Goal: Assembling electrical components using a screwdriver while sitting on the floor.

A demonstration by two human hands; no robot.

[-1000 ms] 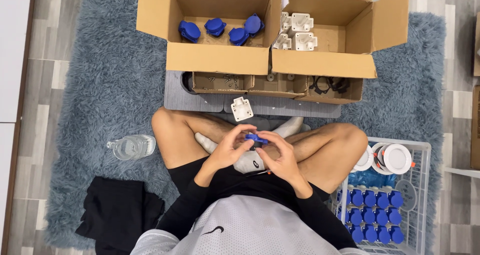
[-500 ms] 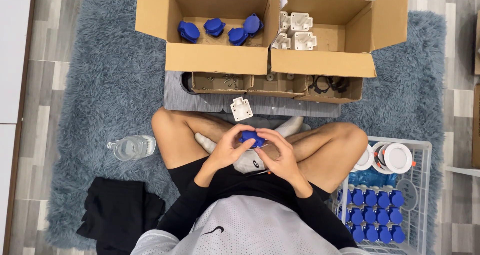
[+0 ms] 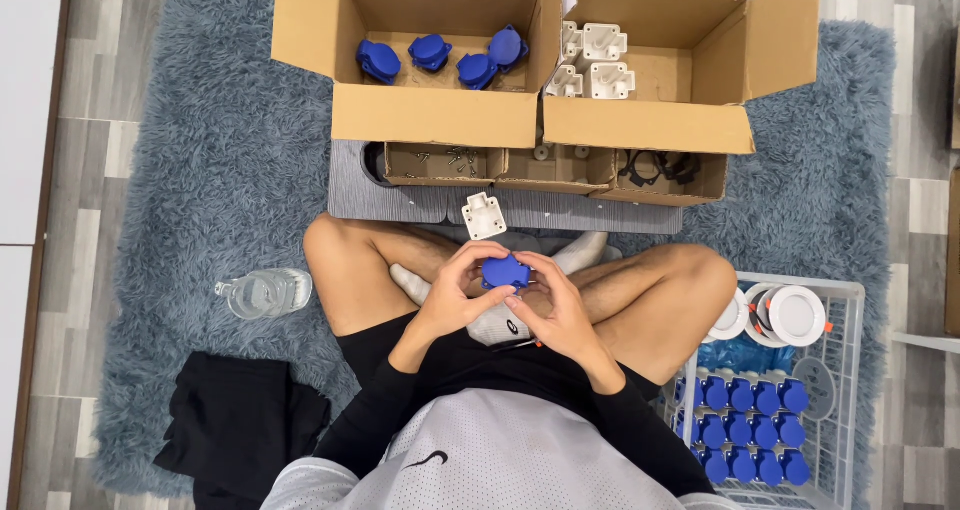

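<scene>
Fingers of left hand (image 3: 452, 295) and right hand (image 3: 556, 308) | curled narrow | both gripping blue part (image 3: 505, 271)

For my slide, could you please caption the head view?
Both hands, left hand and right hand, hold a blue part over crossed legs.

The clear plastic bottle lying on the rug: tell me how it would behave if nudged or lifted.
The clear bottle lies on its side, so a nudge would probably roll it, though the shaggy blue rug should slow it. It looks partly filled with clear liquid, so likely has some heft and may slosh. Its thin clear walls would probably dent under a firm squeeze.
</scene>
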